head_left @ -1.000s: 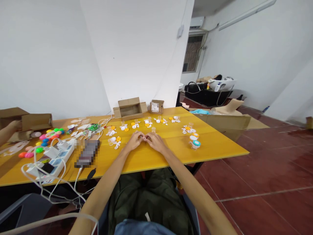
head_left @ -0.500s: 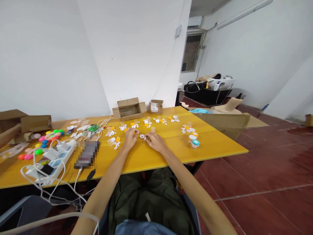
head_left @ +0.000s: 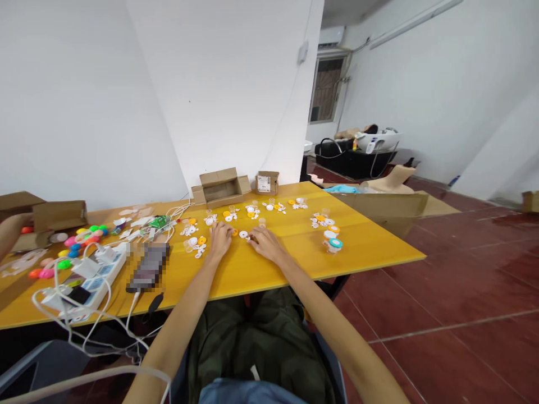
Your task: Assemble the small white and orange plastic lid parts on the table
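Spanning foreground: yellow table, near edge toward person. Left hand and right hand lie inward from middle of near edge, fingers curled; cannot tell if either grasps anything. Clear cup beyond right hand, toward far edge. White disc between hands, round, no long axis; right hand nearer. Orange ring just beside left hand.

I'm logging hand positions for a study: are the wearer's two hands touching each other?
No, the left hand and the right hand are apart, with a white disc on the table between them.
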Demonstrator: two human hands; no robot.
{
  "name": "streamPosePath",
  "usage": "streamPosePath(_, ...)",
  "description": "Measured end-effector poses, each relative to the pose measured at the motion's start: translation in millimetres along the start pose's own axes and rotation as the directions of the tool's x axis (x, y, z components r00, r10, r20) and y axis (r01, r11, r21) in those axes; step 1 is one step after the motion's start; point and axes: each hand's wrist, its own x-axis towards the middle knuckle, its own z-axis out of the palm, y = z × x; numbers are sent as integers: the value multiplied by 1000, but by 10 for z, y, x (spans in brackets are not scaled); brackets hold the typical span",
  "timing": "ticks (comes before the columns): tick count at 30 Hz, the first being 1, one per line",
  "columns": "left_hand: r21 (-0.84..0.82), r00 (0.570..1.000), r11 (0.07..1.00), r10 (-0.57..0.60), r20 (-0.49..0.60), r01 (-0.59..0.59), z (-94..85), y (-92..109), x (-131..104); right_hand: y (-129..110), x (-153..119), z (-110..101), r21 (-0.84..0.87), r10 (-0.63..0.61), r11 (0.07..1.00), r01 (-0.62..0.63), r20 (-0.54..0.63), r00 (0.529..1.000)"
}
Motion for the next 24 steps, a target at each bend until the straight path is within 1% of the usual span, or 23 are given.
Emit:
streamPosePath(5,-7,1000,1000,25,7,-25,21,-19,1,-1,-1,-15,-17,18,1000,-18,23,1000)
streamPosePath(15,-22,999,999,43,-4,-43,73,-49,-3,-5,-17,-16,-21,21,1000,-20,22,1000)
streamPosePath(24,-6,999,999,37,6,-37,50,-58,-13,36,-18,37,-19,11,1000,-11,-2,1000)
